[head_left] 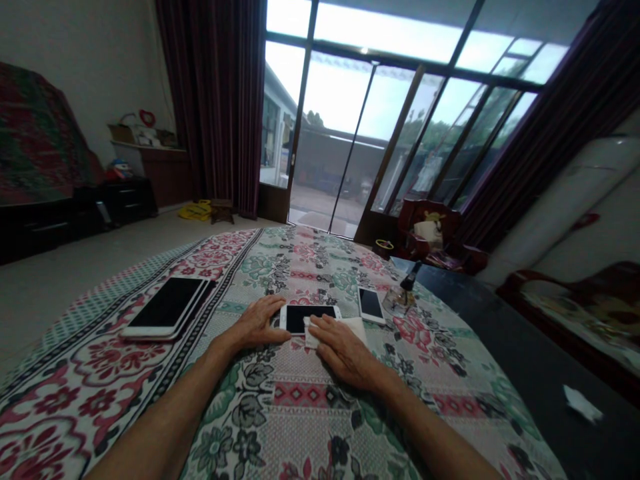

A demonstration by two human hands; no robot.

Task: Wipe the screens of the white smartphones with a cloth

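Observation:
A white smartphone [296, 320] with a dark screen lies flat and sideways on the patterned tablecloth. My left hand [260, 323] steadies its left end, thumb at the near edge and fingers at the far edge. Over the phone's right part, my right hand [345, 350] presses a folded white tissue [356, 328] against the screen, with the fingers together on top. Part of the tissue sticks out to the right, and that end of the phone is partly hidden. Just beyond the tissue lies a second white smartphone [371, 305], untouched.
Stacked tablets [165, 308] lie on the left of the table. A clear glass container [399, 300] with a black-handled brush [411, 276] stands behind the second phone. A crumpled white tissue [583, 404] rests on the dark surface [495, 347] at right. Glass doors stand beyond.

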